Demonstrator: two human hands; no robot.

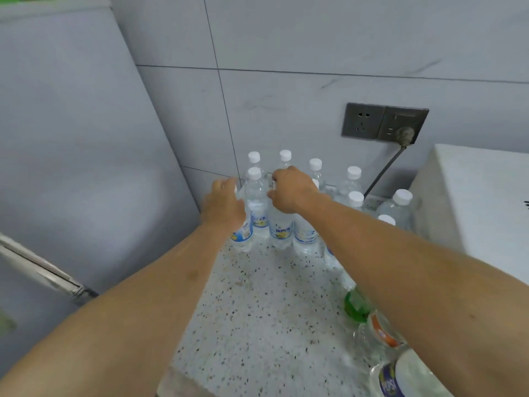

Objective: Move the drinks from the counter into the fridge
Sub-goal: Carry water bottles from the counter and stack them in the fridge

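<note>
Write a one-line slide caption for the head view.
Both hands, left hand and right hand, grasp white-capped bottles on the speckled counter beside the fridge.

"POST" partly legible, bottle label (388, 381)

- Speckled terrazzo counter top (257, 310): white ground with black and brown flecks.
- Clear plastic drink bottles (282, 224), at the counter's far edge: white caps, blue-and-yellow labels.
- Green plastic bottle (355, 306), on the counter's right side.
- Dark grey wall socket plate (383, 121), above the counter.
</note>
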